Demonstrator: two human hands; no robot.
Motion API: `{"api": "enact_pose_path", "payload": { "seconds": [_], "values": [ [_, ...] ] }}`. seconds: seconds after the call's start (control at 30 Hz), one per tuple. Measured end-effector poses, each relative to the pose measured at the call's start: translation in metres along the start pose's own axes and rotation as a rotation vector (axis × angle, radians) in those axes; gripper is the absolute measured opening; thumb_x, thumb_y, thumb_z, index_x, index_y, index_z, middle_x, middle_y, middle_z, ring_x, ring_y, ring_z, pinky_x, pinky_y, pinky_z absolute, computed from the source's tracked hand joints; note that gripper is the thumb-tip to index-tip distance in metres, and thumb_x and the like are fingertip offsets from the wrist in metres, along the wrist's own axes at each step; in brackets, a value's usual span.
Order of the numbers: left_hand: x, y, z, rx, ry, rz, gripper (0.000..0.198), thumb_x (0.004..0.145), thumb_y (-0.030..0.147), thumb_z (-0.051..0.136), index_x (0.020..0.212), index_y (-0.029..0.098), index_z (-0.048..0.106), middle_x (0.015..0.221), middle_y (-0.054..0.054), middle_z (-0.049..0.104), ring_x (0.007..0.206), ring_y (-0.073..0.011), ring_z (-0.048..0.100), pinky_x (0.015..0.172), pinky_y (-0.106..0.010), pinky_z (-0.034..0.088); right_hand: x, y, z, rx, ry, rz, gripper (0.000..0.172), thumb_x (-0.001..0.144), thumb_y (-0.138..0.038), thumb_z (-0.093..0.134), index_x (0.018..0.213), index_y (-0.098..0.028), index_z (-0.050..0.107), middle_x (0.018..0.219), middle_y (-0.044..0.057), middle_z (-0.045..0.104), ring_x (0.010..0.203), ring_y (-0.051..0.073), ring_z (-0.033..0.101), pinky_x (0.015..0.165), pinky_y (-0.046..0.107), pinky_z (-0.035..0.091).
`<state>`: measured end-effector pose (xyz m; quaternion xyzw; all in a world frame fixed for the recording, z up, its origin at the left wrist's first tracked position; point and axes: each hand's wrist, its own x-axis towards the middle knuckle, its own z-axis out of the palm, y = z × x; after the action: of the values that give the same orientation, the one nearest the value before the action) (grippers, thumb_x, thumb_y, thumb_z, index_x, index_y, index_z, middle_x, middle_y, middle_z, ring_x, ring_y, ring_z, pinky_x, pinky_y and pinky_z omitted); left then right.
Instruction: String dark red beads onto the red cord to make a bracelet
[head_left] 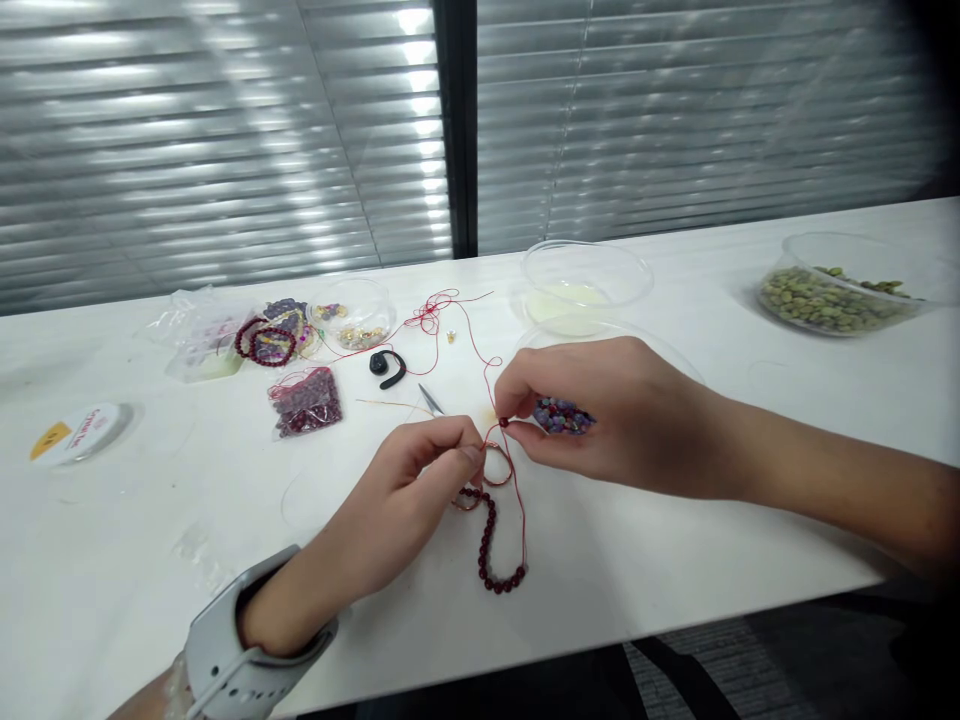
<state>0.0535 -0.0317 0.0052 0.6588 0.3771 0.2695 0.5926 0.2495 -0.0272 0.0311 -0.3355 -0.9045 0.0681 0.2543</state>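
Between the thumb and forefinger of my right hand (615,415) is a dark red bead (504,422). My left hand (420,490), just to its left, pinches the red cord (523,510) close to that bead. A curved string of dark red beads (489,550) lies on the table below my hands, joined to the cord. Scissors (430,399) lie beneath and behind my left fingers, their handle loops partly hidden. Purple and mixed beads (564,416) show through the gap of my right hand.
Behind my hands are a tangle of red cord (431,315), a black earpiece (388,368), a bag of red beads (307,402) and beaded bracelets (266,342). A spool (79,434) lies left; a tub of green pods (832,300) stands right. The table's front edge (600,645) is near.
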Motion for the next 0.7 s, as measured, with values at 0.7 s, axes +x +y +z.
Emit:
{"api": "enact_pose_path", "payload": {
  "seconds": [0.7],
  "values": [
    [-0.001,-0.0068,0.0004,0.232,0.007,-0.02,0.024,0.088,0.023,0.042,0.065,0.019,0.049,0.062,0.004,0.05,0.066,-0.0135,0.051,0.065,-0.027,0.039,-0.0042,-0.0066,-0.0036,-0.265,-0.135,-0.06,0.011,0.084,-0.009,0.048,0.086,-0.019,0.053,0.071,0.0,0.063,0.06,0.013,0.055,0.052,0.024,0.031]
  ]
}}
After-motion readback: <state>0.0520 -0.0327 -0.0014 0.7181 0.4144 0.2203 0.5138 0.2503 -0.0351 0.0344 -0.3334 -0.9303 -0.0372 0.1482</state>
